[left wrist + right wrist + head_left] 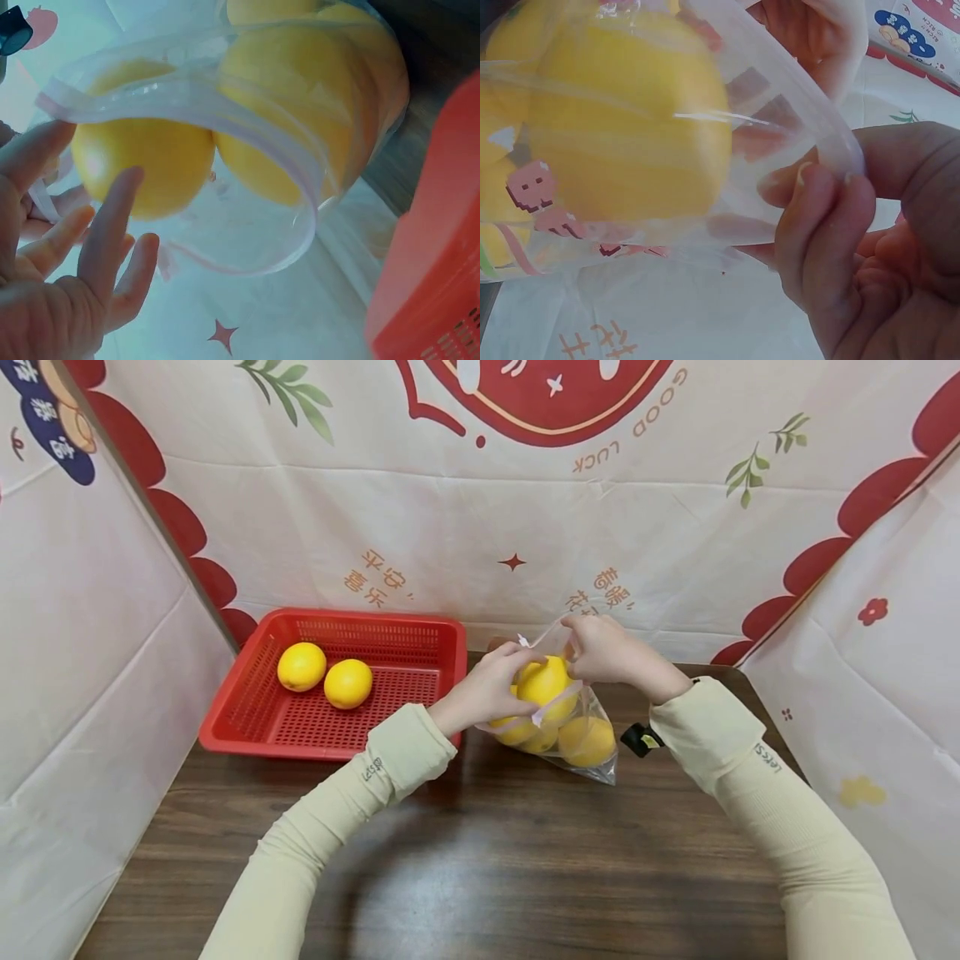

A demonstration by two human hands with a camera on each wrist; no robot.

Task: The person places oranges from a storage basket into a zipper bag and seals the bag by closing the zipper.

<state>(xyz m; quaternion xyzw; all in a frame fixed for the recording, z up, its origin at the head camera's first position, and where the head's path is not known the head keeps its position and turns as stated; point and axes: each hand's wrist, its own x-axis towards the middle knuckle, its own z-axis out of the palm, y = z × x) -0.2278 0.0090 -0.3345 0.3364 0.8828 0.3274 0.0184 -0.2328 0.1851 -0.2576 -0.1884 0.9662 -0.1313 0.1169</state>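
A clear plastic zip bag [606, 766] with a pale pink rim and printed pink figures holds several yellow oranges [587, 742]. The topmost orange [161, 161] sits at the mouth of the bag. My right hand [606, 647] pinches the bag's rim between thumb and fingers, seen closely in the right wrist view. At the other side of the mouth is my left hand [491, 687], its fingers spread and fairly straight beside the top orange. One left fingertip [131, 180] overlaps that orange in the left wrist view.
A red perforated plastic basket [217, 735] stands left of the bag with two more oranges [302, 667] in it. A small black item [640, 740] shows by the right cuff. Printed white cloth [450, 527] walls in the back and sides of the dark wooden table [480, 877].
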